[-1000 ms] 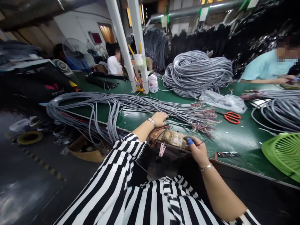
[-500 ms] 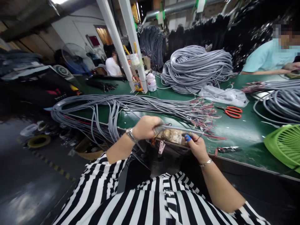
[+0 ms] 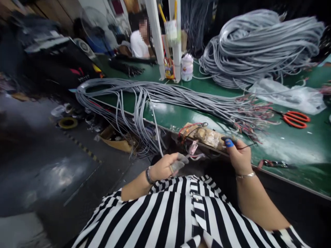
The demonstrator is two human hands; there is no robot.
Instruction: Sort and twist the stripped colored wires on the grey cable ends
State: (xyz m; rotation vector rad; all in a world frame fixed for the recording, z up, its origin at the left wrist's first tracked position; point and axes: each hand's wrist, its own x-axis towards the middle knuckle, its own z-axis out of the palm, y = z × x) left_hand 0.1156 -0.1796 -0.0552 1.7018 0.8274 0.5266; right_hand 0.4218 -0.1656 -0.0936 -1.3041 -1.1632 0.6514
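Observation:
My left hand [image 3: 168,166], with grey covers on its fingertips, is closed on a grey cable [image 3: 157,134] near its end, in front of the bench edge. Pale and pinkish wires stick out past the fingers, close to a pink clip [image 3: 193,147]. My right hand [image 3: 239,155], blue tape around its thumb, is pinched at the right end of a tape-covered block [image 3: 207,136] on the bench edge. A thin dark strand pokes out beside that hand; what its fingers hold is unclear. Red and black wires [image 3: 191,129] lie over the block's left end.
A bundle of grey cables [image 3: 181,94] with stripped ends stretches across the green bench [image 3: 170,113]. Orange-handled scissors [image 3: 296,119], a plastic bag [image 3: 287,94], a large cable coil [image 3: 261,48] and a small cutter [image 3: 274,163] lie rightward. A person [image 3: 139,41] sits behind.
My left hand has come down and toward my body with the cable, off the block. My right hand stays by the block's right end. The view has turned left and downward.

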